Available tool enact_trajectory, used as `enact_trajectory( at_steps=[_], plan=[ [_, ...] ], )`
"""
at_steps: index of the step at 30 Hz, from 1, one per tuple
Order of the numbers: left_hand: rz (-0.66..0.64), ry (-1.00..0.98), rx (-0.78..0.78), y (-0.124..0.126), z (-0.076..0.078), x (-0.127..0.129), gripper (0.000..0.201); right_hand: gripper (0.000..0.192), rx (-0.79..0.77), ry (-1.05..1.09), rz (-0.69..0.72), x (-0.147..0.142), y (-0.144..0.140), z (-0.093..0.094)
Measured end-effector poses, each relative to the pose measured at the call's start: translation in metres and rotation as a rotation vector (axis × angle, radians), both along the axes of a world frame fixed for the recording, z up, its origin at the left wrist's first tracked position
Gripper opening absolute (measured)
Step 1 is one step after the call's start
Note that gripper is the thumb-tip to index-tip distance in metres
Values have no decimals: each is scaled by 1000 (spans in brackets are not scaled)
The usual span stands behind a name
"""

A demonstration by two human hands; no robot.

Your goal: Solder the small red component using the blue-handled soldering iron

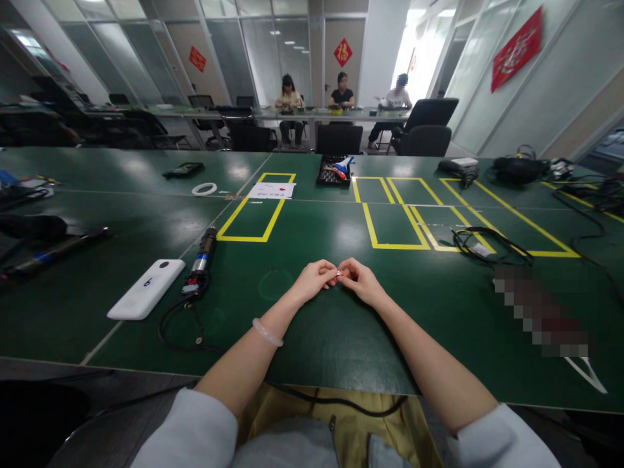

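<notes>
Both hands meet above the green table [336,344], near its middle. Between their fingertips is a small white and orange piece [339,273], too small for me to tell its kind. My left hand [314,281] pinches it from the left, with a pale bangle [268,332] on that wrist. From the right, my right hand [359,281] closes thumb and fingers on the same piece. The fingers cover most of it.
A white numbered case [146,290] and a black cylindrical tool [201,260] with a cable lie left. A black tray [333,171] holds small tools behind my hands. Coiled black cable [492,246] lies right. Yellow tape outlines [400,246] mark the table. Several people sit beyond.
</notes>
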State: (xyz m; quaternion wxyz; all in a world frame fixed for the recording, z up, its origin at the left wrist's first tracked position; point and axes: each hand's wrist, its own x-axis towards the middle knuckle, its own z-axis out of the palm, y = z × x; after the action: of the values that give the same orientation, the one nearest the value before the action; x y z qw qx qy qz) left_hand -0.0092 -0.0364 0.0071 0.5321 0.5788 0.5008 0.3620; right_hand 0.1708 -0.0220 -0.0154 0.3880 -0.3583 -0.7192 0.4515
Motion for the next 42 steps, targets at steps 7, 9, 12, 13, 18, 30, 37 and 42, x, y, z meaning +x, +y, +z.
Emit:
enact_trajectory(
  at_steps=[7,9,12,13,18,30,37,42],
  plan=[
    [-41,-2,163,-2,0,-3,23,28,-47,38,-54,-1,0,2],
    [-42,38,236,-2,1,-3,17,27,-50,39,-59,0,2,0],
    [-11,91,307,-2,0,-3,13,26,-31,10,-47,0,4,-2],
    [-1,94,313,-1,-1,-2,14,26,-19,-5,-47,1,4,-3],
    [27,36,276,1,-6,-2,26,20,54,-57,-68,1,2,1],
    [-7,12,240,1,-4,-3,24,15,129,-81,-86,2,-1,4],
    [-17,-18,189,2,-4,-7,23,13,149,-102,-70,1,-2,7],
    [-28,33,190,3,-1,-8,26,15,109,-84,-74,3,0,5]
  ],
)
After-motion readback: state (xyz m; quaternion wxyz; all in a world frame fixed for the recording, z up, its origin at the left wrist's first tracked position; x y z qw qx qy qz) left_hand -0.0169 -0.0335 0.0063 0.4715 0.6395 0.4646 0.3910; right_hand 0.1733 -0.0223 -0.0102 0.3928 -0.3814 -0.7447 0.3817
